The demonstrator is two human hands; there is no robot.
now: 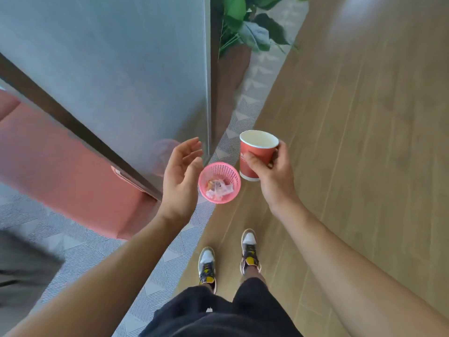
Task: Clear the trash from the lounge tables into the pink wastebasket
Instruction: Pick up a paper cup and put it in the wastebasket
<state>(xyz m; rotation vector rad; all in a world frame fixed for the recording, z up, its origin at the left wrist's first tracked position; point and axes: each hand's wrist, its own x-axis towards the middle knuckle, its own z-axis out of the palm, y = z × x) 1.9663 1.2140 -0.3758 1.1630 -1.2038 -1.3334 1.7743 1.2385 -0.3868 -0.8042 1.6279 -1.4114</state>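
Standing on the floor [364, 142] near a gray panel [121, 81], the pink wastebasket [233, 177] holds crumpled wrappers [218, 189]. A red paper cup [255, 161] is held mouth up in the right grip [272, 176], thumb and fingers curled round it. The left grip [181, 176] is empty, fingers relaxed and spread, overlapping the basket's left rim.

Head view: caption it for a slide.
Right hand holds a red paper cup near the pink wastebasket; left hand open.

Wastebasket [219, 182]: pink mesh. Cup [256, 155]: red, white inside. Sofa [60, 171]: pink. Carpet [85, 242]: grey, possibly triangle-patterned. Floor [364, 142]: tan wood.
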